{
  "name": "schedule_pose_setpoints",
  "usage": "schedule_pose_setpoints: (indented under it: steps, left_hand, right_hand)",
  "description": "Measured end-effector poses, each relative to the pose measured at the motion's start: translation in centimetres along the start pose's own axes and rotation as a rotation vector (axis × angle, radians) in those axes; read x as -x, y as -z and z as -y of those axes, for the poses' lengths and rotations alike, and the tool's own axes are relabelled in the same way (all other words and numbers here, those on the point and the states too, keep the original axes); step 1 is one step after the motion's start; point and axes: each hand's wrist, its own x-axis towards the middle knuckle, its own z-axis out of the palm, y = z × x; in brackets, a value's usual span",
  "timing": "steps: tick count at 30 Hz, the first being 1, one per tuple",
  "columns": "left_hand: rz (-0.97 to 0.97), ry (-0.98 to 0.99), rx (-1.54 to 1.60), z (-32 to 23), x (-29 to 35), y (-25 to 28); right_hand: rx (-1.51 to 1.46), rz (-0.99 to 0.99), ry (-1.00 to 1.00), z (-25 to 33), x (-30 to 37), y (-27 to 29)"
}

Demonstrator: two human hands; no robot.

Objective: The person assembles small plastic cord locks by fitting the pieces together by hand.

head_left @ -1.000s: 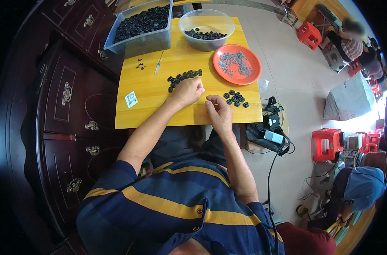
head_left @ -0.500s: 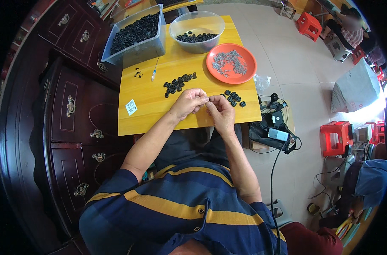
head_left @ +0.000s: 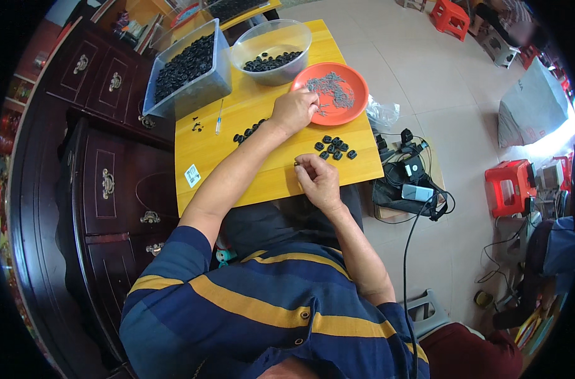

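My left hand (head_left: pixel 295 110) reaches over the near-left rim of an orange plate (head_left: pixel 361 85), its fingertips pinched together among thin grey metal pins (head_left: pixel 341 95). Whether a pin is between those fingers is hidden. Close to the table's front edge, my right hand (head_left: pixel 321 182) is closed, with a small black plastic piece (head_left: pixel 296 164) just showing at the thumb and forefinger. Several black oval pieces (head_left: pixel 337 148) lie on the table beyond my right hand. Another group of black pieces (head_left: pixel 246 134) is partly covered by my left forearm.
A clear round tub (head_left: pixel 271 76) and a large plastic bin (head_left: pixel 196 95), both with black pieces, stand at the back of the yellow table (head_left: pixel 237 183). A thin blue-handled tool (head_left: pixel 219 124) and a white label (head_left: pixel 192 175) lie left. Dark drawers (head_left: pixel 129 170) border the table's left side.
My hands, earlier together over the table, have parted. The left has moved forward to the plate's pins; the right has dropped slightly nearer to me. The view has shifted a little.
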Motion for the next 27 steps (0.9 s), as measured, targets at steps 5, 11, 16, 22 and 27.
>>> schedule_pose_setpoints:
  steps: [5,11,16,22,27]
  left_hand:
    - [0.108,-0.106,-0.102,0.0,-1.8,-1.6]
    - [0.219,-0.124,-0.176,0.2,-2.9,-2.4]
    - [0.268,-0.146,-0.238,0.1,-3.7,-2.7]
    - [0.309,-0.179,-0.225,0.2,-4.2,-2.0]
    - [0.1,-0.187,0.153,-0.2,-2.3,0.1]
  right_hand:
    - [0.002,0.018,-0.029,0.2,-0.1,0.4]
    - [-0.013,0.022,-0.023,0.4,-0.1,0.5]
    - [0.003,0.037,-0.034,0.4,-0.2,0.6]
    - [-0.031,0.026,-0.048,0.5,-0.1,0.5]
    - [-0.049,0.022,-0.072,0.3,-0.1,0.5]
